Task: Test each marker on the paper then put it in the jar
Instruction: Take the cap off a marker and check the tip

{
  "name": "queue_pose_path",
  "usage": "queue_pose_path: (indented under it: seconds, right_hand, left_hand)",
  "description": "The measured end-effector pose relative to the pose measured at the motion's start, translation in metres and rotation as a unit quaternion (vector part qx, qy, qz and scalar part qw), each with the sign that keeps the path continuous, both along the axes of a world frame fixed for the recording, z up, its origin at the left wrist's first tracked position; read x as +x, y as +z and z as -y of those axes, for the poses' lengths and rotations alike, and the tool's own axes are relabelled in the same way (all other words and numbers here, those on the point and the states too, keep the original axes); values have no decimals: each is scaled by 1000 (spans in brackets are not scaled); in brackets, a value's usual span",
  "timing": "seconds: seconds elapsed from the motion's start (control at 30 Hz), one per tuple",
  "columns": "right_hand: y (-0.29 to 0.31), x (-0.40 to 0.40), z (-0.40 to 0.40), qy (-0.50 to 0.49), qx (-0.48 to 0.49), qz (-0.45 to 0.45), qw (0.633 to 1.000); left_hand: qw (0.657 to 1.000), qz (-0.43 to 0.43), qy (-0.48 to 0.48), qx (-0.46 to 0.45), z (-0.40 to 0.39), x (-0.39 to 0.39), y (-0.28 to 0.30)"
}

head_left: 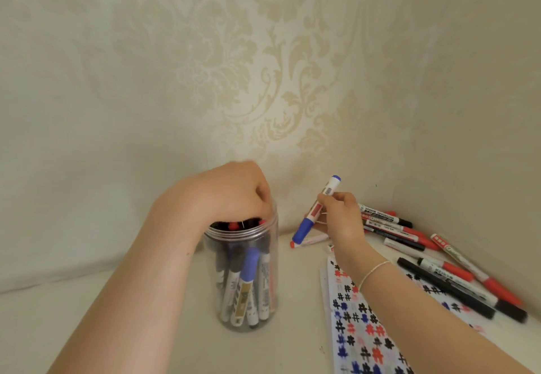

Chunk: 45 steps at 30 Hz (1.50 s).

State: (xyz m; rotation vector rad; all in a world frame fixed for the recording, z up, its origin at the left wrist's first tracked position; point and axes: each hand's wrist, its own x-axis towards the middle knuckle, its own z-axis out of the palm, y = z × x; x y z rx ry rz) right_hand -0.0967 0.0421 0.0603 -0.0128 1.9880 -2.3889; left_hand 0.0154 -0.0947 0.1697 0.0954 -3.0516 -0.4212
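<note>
The right hand [341, 218] pinches a blue whiteboard marker [317, 209] at mid-barrel between thumb and fingertips, holding it tilted with the blue cap low, above the desk [146, 329] between the jar [243, 274] and the loose markers [439, 259]. The left hand [234, 192] sits over the jar's mouth, fingers curled down among the marker ends; whether it pinches one I cannot tell. The marker looks light, stiff and smooth plastic, so a mid-barrel grip should balance it, though the glossy surface could slip and the cap may need a firm pull. The clear plastic jar is crowded and probably light, likely to tip if knocked. The test paper [360, 329], covered in red, blue and black marks, lies under the right forearm.
</note>
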Motion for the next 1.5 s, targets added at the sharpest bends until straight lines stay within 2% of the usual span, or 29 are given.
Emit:
queue_pose_path:
  seconds: [0.1,0.13,0.17,0.27,0.33,0.47,0.6,0.7,0.83,0.97,1.03,1.07,1.13,1.2,1.3,1.4,1.5]
  right_hand:
    - [7,-4,-12,-30,-31,17,999]
    - [10,-5,-15,-34,-44,21,998]
    - [13,-5,-18,-31,-61,26,997]
    - [17,-1,-25,-29,-103,30,994]
    - [16,5,-28,-41,-94,15,995]
    - [15,11,-42,-30,-55,-29,998]
    - [18,9,-57,89,-34,-14,995]
    - [20,7,-64,134,34,-33,990]
    - [21,10,-72,142,83,-81,983]
    - [16,17,-80,137,64,-89,985]
    - [15,21,-85,138,81,-102,982]
    - [13,24,-88,140,90,-106,980]
    - [11,31,-94,117,85,-104,984]
    - [7,38,-100,38,47,-88,994]
    - [-3,54,-112,-52,-16,-43,998]
    - [-23,77,-116,-31,-26,-12,999]
    - [-47,98,-111,5,59,-5,998]
  left_hand:
    - [974,-218,15,57,-19,3,9]
    - [967,-245,4,71,-29,3,9]
    - [969,-234,-7,73,-41,1,4]
    - [997,-76,7,15,-78,-14,-27]
    - [1000,-14,5,26,-91,-29,-50]
    - [991,-41,-27,121,-95,-49,-72]
    - [978,-71,-102,167,-95,-51,-80]
    - [964,-55,-157,205,-92,-51,-84]
    - [926,-38,-208,313,-88,-46,-88]
    - [879,28,-211,427,-91,-38,-91]
    - [864,37,-216,454,-93,-34,-99]
    - [868,31,-220,445,-94,-32,-103]
    - [901,10,-201,384,-96,-30,-113]
    - [934,-10,-153,324,-95,-30,-123]
    - [944,-87,-94,304,-90,-33,-143]
    - [961,-119,-76,239,-85,-37,-169]
    - [978,-68,-101,169,-81,-35,-185]
